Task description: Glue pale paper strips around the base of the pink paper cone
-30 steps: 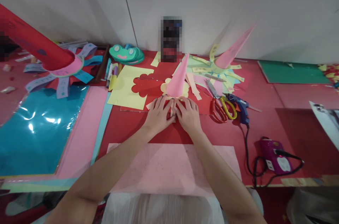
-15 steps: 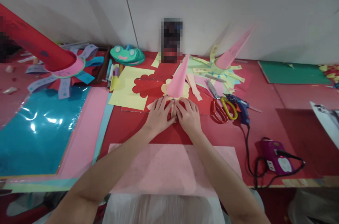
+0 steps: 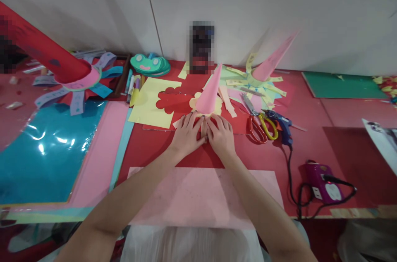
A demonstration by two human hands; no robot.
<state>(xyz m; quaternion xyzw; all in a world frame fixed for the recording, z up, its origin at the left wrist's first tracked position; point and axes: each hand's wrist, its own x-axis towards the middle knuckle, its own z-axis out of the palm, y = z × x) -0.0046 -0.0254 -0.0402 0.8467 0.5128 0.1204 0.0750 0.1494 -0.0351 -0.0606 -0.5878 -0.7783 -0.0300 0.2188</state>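
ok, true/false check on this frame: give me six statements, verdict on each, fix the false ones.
1. The left hand and the right hand are at the near side of the middle pink cone. True.
2. The scissors and the blue glue gun lie to the right of both hands. True.
3. The right hand holds the glue gun. False: it lies on the red tabletop, apart from both hands.
4. The green face cutouts lie left of the middle cone. True.
5. Only one pink cone is in view. False: a second pink cone is farther back, to the right.
6. The scissors touch the cutouts. False: they are well apart.
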